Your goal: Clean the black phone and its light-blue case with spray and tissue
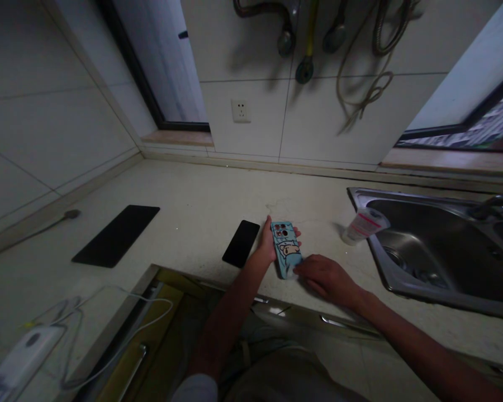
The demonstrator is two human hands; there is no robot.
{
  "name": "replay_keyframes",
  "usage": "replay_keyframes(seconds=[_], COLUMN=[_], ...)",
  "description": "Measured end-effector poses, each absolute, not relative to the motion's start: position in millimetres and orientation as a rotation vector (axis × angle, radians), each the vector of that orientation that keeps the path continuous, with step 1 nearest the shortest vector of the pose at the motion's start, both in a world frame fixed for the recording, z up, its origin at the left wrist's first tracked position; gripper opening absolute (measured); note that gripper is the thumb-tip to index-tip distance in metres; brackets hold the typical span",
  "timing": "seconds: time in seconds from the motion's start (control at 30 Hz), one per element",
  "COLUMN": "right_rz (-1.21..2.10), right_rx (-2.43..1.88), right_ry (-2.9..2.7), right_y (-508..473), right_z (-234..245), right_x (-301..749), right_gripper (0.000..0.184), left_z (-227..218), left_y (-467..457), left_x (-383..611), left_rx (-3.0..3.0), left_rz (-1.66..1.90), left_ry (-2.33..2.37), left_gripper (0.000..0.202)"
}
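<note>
1. My left hand (269,244) grips the blue phone case (285,248) from its left edge, thumb up along the near side and fingertips curling round the far edge. The case shows a cartoon animal print and a cluster of camera cut-outs at its far end.
2. My right hand (324,277) rests on the countertop (193,206) at the near end of the case, fingertips touching its bottom corner. The fingers are loosely bent and not wrapped around anything, so this hand presses or steadies rather than grasps.
3. The case lies low over the countertop, just ahead of my right hand and between both hands; I cannot tell whether it rests flat or is lifted slightly.
4. Just to the left of my left hand a black phone (241,243) lies face up on the countertop, close to my wrist but not touching it.
5. Well to the left of that, a larger black tablet (116,234) lies flat.
6. To the right of my right hand, a white tube with a pink band (364,225) lies tipped against the rim of the steel sink (423,290).
7. Far to the lower left of my left arm, a white charger block (27,352) sits with its white cable (121,340) looping over the counter edge.
</note>
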State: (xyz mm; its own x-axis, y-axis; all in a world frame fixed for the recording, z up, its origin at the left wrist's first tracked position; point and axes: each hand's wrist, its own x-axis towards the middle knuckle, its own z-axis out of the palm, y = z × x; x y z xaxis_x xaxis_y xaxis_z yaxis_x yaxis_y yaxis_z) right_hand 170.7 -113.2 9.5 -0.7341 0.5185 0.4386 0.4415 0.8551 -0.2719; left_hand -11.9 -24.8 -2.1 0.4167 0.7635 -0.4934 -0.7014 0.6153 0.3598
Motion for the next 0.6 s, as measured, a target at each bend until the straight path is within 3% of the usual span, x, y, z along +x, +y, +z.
replay_keyframes(seconds=[0.3,0.47,0.6], right_rz=[0.397,0.488,0.602], right_rx=[-1.157,-1.175,-1.232], right_ry=[-2.489,-2.264,-2.038], right_y=[-106,-108,-110], right_z=[15,16,20], right_x=[204,212,211], right_gripper=[0.029,0.028,0.028], left_z=[0,1,3], left_y=[-27,-30,-34], left_x=[-10,-5,1], left_rx=[0.204,0.493,0.821], left_rz=[0.964,1.144,1.183], left_ry=[0.724,0.836,0.977], left_gripper=[0.064,0.041,0.053])
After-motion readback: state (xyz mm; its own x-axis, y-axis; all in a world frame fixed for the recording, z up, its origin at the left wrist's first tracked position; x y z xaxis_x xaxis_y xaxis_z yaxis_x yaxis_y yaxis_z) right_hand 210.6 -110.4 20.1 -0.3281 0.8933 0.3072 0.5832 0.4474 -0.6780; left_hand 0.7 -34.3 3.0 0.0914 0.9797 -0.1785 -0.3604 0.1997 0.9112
